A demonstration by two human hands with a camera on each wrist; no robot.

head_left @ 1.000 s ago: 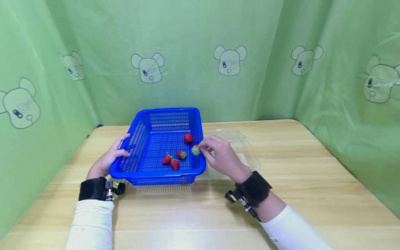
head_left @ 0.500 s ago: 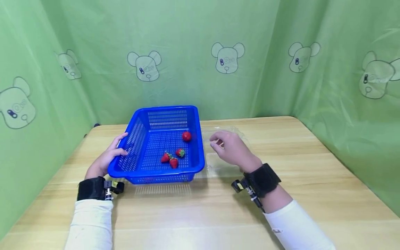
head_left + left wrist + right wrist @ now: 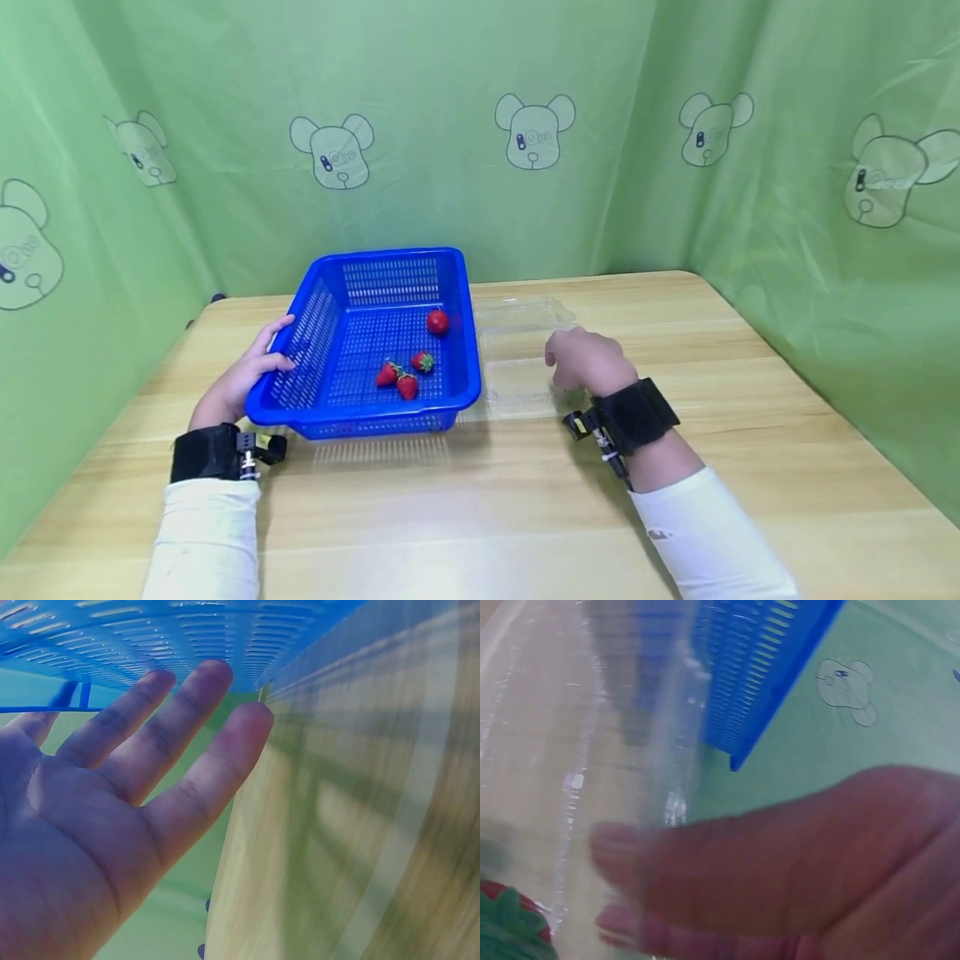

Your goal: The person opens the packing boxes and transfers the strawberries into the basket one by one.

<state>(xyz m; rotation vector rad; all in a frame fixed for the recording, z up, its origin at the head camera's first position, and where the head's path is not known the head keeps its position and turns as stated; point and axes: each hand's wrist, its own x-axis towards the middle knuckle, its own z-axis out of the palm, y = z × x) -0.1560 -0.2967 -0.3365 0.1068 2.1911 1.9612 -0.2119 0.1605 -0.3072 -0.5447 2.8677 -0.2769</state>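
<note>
My left hand point(image 3: 238, 382) holds the left side of the blue plastic basket point(image 3: 363, 412), thumb over the rim; in the left wrist view several fingers point(image 3: 180, 724) stretch beneath its slotted wall. Inside lie several strawberries: one point(image 3: 437, 322) near the right wall and a small cluster point(image 3: 407, 387) nearer the front. To the right, my right hand point(image 3: 591, 360) is over a clear plastic box point(image 3: 517, 315). The right wrist view shows a strawberry point(image 3: 508, 926), leaves facing up, inside this box, apart from my thumb and fingertips. From the head view my right hand hides that strawberry.
A light wooden table point(image 3: 450, 517) carries everything. Green curtains point(image 3: 427, 192) printed with bear heads stand behind and at both sides. The box sits close along the basket's right wall.
My right hand has moved right from the basket to the clear box, carrying a strawberry and letting it go there. The left hand keeps its hold on the basket. The head view has shifted slightly.
</note>
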